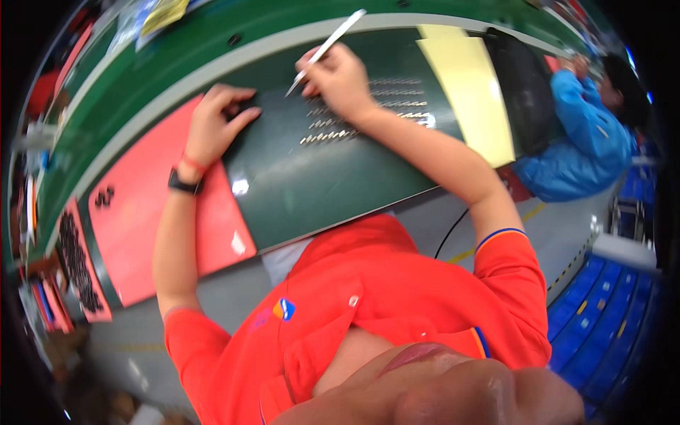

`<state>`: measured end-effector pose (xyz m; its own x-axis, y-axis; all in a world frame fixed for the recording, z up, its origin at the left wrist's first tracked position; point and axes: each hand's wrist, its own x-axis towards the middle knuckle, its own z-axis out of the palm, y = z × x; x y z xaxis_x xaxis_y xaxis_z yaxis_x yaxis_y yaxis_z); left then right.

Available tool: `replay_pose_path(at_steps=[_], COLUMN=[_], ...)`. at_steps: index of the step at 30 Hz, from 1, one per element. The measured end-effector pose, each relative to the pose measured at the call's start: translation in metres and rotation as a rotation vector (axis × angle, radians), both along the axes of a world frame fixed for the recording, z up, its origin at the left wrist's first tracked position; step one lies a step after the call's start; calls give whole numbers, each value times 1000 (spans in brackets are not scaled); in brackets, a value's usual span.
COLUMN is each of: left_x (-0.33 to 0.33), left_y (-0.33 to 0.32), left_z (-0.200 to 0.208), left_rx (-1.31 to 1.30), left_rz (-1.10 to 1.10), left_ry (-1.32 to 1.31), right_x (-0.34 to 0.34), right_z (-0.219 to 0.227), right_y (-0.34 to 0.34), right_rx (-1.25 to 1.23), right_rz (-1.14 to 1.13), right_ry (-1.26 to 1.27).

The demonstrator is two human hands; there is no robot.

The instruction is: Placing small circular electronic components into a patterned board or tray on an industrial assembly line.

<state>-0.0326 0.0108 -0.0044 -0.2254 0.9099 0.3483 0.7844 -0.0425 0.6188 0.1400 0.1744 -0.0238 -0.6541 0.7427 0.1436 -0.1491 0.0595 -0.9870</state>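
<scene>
My right hand (338, 79) is closed around a slim white pen-shaped tool (338, 37), whose thin tip points down at the green tabletop (304, 205). Rows of small shiny metallic parts (329, 134) lie on the green surface just below and beside that hand. My left hand (218, 122) rests by the edge of a pink sheet (149, 205), thumb and fingers apart, with nothing visible held. A black band with a dark watch face (185, 182) is on the left wrist.
A few small black parts (104, 197) lie on the pink sheet; many more (76, 262) cover a pink strip farther left. Pale yellow sheets (474, 99) and a black object (517, 88) lie to the right. Beyond them sits a person in a blue garment (584, 149).
</scene>
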Motion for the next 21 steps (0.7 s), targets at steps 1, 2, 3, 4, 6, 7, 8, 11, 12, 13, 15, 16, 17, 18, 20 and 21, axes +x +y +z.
replay_pose_path(at_steps=[1, 2, 3, 4, 6, 7, 8, 11, 12, 13, 15, 16, 17, 18, 20, 21], left_x=[1, -2, -4, -3, -2, -1, -1, 9, 16, 21, 22, 21, 21, 20, 16, 14], left_y=[1, 0, 1, 0, 3, 5, 6, 14, 18, 23, 29, 28, 28, 27, 27, 27], left_z=[1, 2, 4, 5, 11, 17, 22, 27, 30, 29, 21, 18, 18, 17, 16, 16], left_rx=[-4, -6, -36, -66, -69, -68, -77, -86, -94, -81, -49, -45, -58, -72, -79, -79], left_rz=[4, 8, 31, 55, 50, 19, 35, -108, -130, -150, -190, -187, -175, -161, -144, -121], left_ry=[2, 9, -5, -23, -20, -23, -23, -66, -105, -89, -88, -61, -72, -82, -98, -112], right_x=[1, -1, -2, -2, 5, 8, 9, 18, 23, 27, 31, 29, 29, 27, 14, 8], right_z=[6, 9, 12, 13, 22, 18, 25, 34, 33, 30, 19, 16, 17, 18, 19, 18], right_y=[2, 3, 7, 10, 11, 19, 17, 15, 17, 19, 20, 18, 14, 10, 8, 8], right_rx=[-26, -49, -61, -75, -7, 43, 79, 72, 71, 52, -2, -6, -28, -50, -57, -68], right_rz=[17, 35, 91, 147, 214, 275, 316, 323, 318, 296, 258, 254, 239, 225, 249, 261], right_ry=[-25, -46, -40, -36, -80, -109, -141, -182, -186, -206, -242, -241, -205, -166, -154, -129])
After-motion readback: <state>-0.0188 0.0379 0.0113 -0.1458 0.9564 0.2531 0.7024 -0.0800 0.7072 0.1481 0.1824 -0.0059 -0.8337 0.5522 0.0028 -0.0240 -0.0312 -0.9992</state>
